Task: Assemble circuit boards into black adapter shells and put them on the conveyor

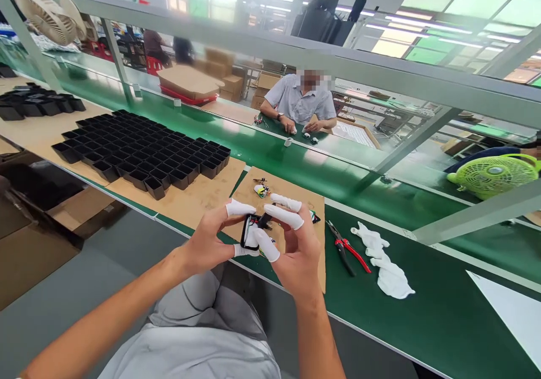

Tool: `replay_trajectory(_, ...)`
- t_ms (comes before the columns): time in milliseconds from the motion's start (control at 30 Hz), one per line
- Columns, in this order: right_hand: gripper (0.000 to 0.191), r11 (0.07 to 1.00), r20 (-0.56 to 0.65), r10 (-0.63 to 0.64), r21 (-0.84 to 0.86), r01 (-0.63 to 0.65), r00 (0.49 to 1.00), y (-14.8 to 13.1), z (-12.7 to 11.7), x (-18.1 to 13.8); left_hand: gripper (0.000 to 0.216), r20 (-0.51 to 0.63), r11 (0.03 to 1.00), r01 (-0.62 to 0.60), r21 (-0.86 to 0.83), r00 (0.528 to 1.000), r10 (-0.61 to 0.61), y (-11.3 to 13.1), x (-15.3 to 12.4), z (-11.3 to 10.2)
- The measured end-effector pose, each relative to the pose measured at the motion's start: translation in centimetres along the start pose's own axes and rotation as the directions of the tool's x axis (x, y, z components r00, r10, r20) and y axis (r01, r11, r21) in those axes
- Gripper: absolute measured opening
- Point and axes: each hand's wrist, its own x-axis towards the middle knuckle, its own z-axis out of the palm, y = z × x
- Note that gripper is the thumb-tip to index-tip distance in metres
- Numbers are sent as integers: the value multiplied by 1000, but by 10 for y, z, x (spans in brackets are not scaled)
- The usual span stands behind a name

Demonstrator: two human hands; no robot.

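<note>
Your left hand (203,246) and right hand (298,252) both pinch the small black part (248,231), held upright between their capped fingers (284,215).

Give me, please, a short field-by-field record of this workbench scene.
left hand: grips a small black part, fingertips in white finger cots
right hand: pinches the same part from the other side
beneath: cardboard sheet on green conveyor belt
right of hands: red-handled pliers, white gloves
left: rows of black housings
opposite: seated co-worker
</note>
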Motion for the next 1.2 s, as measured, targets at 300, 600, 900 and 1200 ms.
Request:
replay_trajectory(300, 52, 967, -283, -131, -249, 59, 950, 21, -24, -26, 60, 18, 994, -30, 110, 999, 28, -31, 17, 33)
replay_trajectory(600, 53, 945, -431, -53, -313, -94, 901, 49, 7, -71, 60, -31, 888, -49, 457, 997, 70, -55, 24, 69)
replay_trajectory(900, 26, 528, -414, 840, 771, -356, 350, 61, 15, -60, 70, -171, 819, 24, 573, 981, 91, -42, 13, 99)
replay_trajectory(1200, 29, -37, 68, 982, 985, -171, 174, 41, 19, -67, 53, -217, 795, 606, -28, 772, -597, -21, 19, 122)
